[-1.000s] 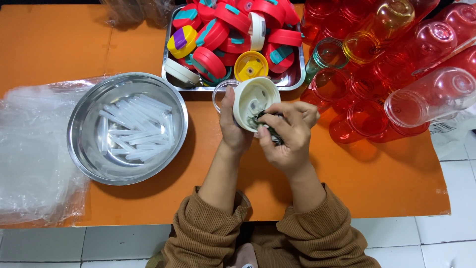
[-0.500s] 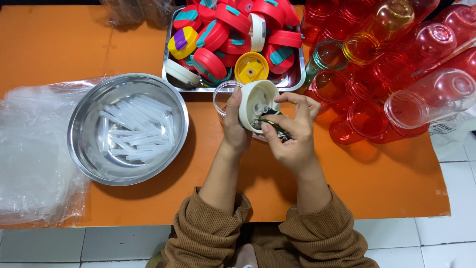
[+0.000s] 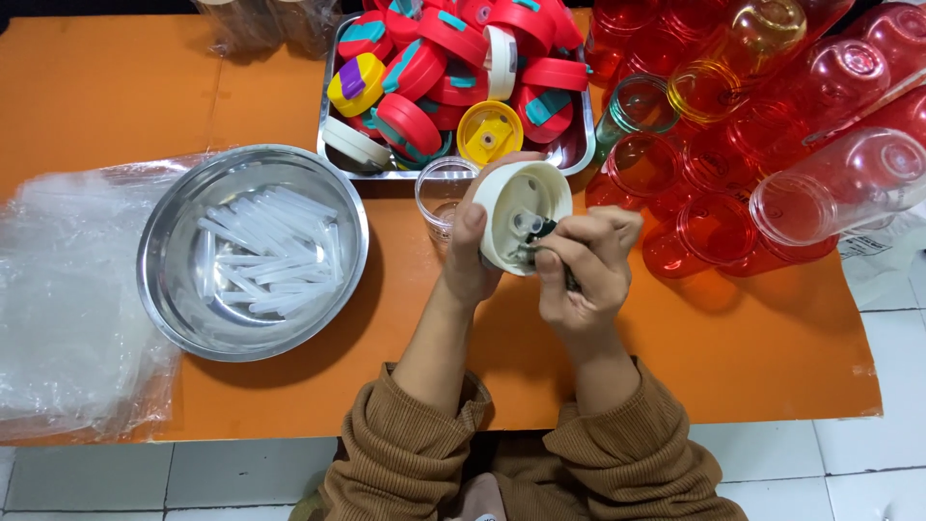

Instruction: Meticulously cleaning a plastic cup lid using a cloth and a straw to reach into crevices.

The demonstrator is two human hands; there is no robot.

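My left hand [image 3: 470,256] grips a cream-white bottle lid [image 3: 521,214] by its rim, its hollow underside turned up toward me. My right hand [image 3: 584,270] pinches a small dark tool [image 3: 546,232] whose tip sits inside the lid, beside a short clear tube fitting there. Both hands hover over the orange table [image 3: 116,96], just in front of the metal tray [image 3: 579,159] of lids. A small clear cup [image 3: 439,193] stands right behind my left hand.
The tray holds several red, yellow and white lids [image 3: 453,58]. A steel bowl [image 3: 183,318] at left holds several clear plastic straws [image 3: 256,256]. Crumpled clear plastic bags [image 3: 58,299] lie at far left. Red, yellow and clear bottles [image 3: 772,125] are piled at right.
The lid has been tilted so its open underside faces me more squarely, and my right hand has pushed the dark tool further into it.
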